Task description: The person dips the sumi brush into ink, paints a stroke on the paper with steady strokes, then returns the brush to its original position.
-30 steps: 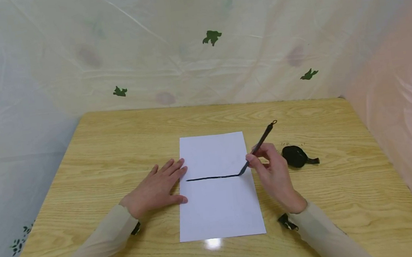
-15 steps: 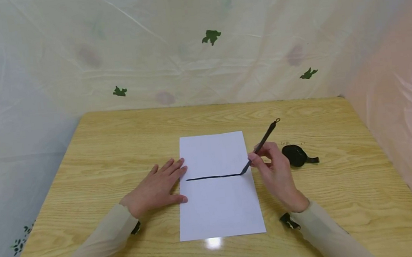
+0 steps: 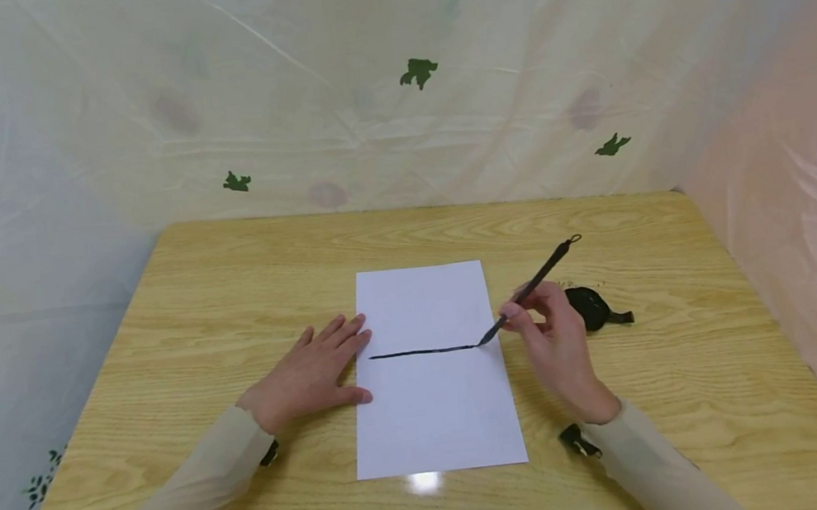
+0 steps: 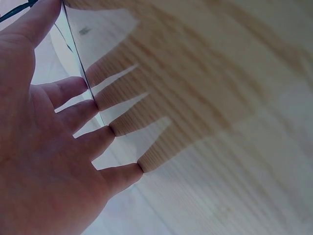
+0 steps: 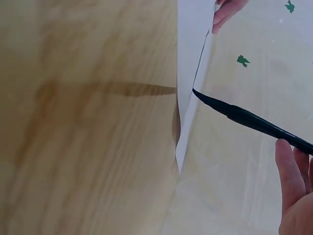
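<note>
A white sheet of paper (image 3: 433, 419) lies upright on the wooden table, with a black ink line (image 3: 419, 353) running across its middle. My right hand (image 3: 556, 352) pinches a black writing brush (image 3: 546, 267) with a hanging loop at its top end. The brush leans to the right, and its dark tip (image 5: 199, 96) meets the paper at the right end of the line. Spread over the paper's left edge, my left hand (image 3: 309, 379) rests with straight fingers; in the left wrist view its fingertips (image 4: 128, 172) touch the tabletop.
Just right of my right hand sits a round black dish-like object (image 3: 590, 310) with a short handle, partly hidden by the fingers. The wooden table (image 3: 232, 282) is bounded by pale cloth (image 3: 321, 131) with green bird shapes at the back and sides.
My right hand has moved slightly right and the brush leans over further. The ink line has lengthened a little at its right end. My left hand stays put.
</note>
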A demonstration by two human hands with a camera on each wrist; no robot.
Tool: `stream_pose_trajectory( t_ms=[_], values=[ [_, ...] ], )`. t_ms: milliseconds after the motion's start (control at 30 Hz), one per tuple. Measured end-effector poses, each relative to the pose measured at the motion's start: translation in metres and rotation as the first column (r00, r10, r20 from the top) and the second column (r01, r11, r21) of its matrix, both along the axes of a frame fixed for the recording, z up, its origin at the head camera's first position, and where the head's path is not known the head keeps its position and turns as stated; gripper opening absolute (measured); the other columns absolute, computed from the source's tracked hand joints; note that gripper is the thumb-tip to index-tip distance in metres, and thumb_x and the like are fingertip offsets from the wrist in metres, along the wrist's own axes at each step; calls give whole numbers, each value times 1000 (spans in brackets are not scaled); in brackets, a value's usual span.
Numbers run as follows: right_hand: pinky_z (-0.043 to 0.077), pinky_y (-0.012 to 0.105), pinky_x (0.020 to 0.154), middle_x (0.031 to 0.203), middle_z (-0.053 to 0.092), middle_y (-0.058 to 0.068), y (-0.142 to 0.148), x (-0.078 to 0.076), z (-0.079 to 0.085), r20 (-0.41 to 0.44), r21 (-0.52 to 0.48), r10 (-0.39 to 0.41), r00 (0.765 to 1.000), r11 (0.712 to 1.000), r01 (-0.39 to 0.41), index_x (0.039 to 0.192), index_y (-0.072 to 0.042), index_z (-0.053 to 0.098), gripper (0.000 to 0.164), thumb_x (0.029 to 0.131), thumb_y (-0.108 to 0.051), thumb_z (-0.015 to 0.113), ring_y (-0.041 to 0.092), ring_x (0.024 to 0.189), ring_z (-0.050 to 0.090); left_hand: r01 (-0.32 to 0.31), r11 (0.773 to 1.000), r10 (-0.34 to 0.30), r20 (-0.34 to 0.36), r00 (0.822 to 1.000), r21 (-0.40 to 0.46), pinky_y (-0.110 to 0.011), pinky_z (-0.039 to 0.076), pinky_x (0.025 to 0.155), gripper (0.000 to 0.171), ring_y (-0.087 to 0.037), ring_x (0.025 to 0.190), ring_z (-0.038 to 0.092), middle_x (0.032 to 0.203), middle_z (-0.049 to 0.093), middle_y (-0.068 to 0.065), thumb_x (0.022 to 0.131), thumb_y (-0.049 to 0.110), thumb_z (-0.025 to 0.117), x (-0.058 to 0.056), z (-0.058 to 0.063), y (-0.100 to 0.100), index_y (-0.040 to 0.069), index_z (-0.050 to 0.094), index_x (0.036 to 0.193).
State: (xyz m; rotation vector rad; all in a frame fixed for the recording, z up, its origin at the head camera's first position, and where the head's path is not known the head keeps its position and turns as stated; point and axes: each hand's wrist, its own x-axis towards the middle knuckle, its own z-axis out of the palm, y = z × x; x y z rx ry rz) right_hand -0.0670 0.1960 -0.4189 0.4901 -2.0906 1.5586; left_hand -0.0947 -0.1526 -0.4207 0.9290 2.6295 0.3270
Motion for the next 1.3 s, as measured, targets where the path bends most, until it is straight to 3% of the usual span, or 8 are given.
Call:
stream_pose_trajectory(
  t_ms=[200,433,667,867,1300],
  values=[
    [61,28,72,101,59,18,4,3,6,-34,-46,18,999,999,-19,112,14,50,22,94,15,63,9,91,67,3,1000,-3,-4,1000,-1,-69,19,118,92,-37,157,16,171,21,-11,94,56,70,0,0,0,6,34,162],
    [61,26,74,104,60,12,8,5,9,-60,-109,38,997,993,-44,115,19,47,24,94,21,58,12,92,68,-5,1000,5,10,1000,-5,-69,18,119,93,-36,158,15,172,20,-10,94,56,70,-1,0,-1,7,32,163],
    [60,25,75,102,61,20,14,7,11,-90,-148,55,994,987,-68,115,21,46,22,97,17,58,13,90,70,-1,1000,1,9,1000,-7,-69,18,119,93,-36,158,14,172,20,-10,94,57,69,-1,-1,-1,7,32,163],
    [60,25,76,101,65,12,19,8,13,-105,-151,40,994,987,-56,114,22,46,24,98,13,60,13,89,72,-1,1000,1,6,1000,-7,-68,18,119,92,-36,158,14,172,20,-10,94,56,70,-1,-1,-1,7,32,163],
    [60,27,78,104,65,11,35,12,20,-115,-236,77,990,966,-102,116,26,40,26,98,16,56,17,93,73,-1,1000,1,2,1000,-16,-69,18,119,92,-36,158,14,172,20,-10,94,57,70,0,-1,0,7,33,163]
  ],
)
